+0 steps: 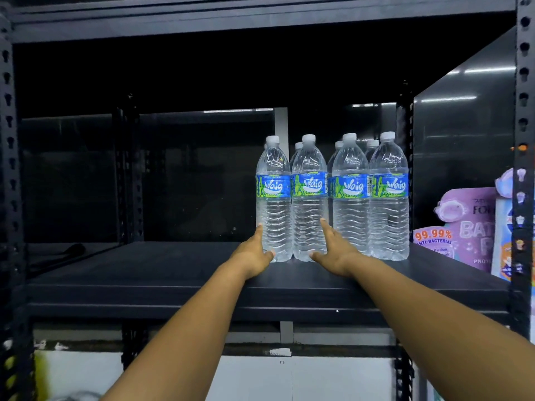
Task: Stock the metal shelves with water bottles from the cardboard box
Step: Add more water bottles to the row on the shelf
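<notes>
Upright on the dark metal shelf [162, 273], a cluster of water bottles [350, 195] toward the right, front row of four with more caps showing behind. Left hand [254, 253] against the lower left side of the leftmost bottle [273, 198], fingers straight, thumb at its base. Right hand [333, 250] likewise flat and uncurled, touching the second bottle [309, 198] low on its right side, gripping nothing.

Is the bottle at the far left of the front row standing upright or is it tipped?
Upright. The leftmost front bottle stands on the shelf with its white cap on top, level with its neighbours.
</notes>
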Available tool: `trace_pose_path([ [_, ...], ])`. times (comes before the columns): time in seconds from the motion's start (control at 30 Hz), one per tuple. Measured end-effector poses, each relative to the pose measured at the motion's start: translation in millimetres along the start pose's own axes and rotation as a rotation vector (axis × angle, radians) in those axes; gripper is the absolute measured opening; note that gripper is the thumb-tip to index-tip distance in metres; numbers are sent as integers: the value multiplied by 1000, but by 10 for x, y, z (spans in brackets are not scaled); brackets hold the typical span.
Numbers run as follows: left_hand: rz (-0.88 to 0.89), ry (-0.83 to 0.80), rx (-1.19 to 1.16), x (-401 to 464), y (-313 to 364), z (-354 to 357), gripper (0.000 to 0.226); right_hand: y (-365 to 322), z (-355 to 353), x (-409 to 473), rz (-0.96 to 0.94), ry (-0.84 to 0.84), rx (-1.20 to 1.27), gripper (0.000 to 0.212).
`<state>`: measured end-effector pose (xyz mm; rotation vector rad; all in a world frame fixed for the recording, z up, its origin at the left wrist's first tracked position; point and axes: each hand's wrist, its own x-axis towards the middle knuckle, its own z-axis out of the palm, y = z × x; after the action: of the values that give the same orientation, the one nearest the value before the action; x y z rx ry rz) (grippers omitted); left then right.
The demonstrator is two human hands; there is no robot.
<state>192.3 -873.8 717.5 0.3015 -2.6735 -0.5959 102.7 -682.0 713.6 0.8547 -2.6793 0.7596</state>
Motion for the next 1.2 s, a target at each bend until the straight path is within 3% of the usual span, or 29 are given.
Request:
trace_pose_path([
  [0.17,33,-57,190,-193,17,-28,67,-113,-102,-223,42,-90,-162,70],
  [0.4,19,-73,434,-505,99,-106,62,-278,-138,-511,42,-133,-340,64],
  [1.2,-18,-88,397,-1573,453,-446,60,-614,-513,-1544,23,-135,-360,62],
])
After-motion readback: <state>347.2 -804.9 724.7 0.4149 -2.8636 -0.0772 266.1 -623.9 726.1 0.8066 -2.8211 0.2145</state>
